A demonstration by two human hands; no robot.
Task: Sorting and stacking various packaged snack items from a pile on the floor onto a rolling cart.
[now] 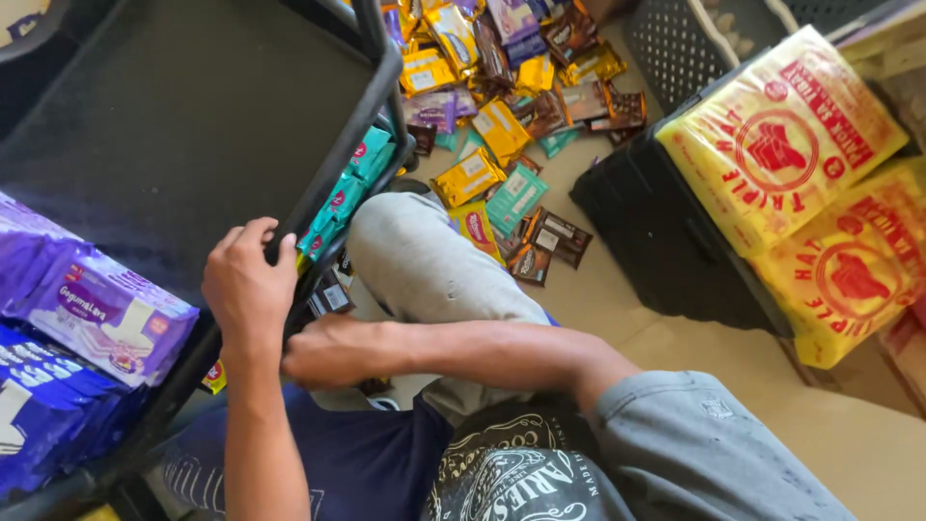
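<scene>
— Where are the fingers?

— The left hand [249,285] curls tight over the black shelf rim [333,174]. The right hand [333,349] reaches under that rim toward a dark packet [333,294]; I cannot tell its fingers' spread.

— How far along?

— Purple wafer packs [101,314] and teal packets [342,193] sit by the rim; a loose pile [502,87] beyond it looks unsorted.

— Hidden?

— The space below the rim.

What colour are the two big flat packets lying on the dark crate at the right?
Yellow with red printing, clearest in the head view: big flat packets on the dark crate.
</scene>
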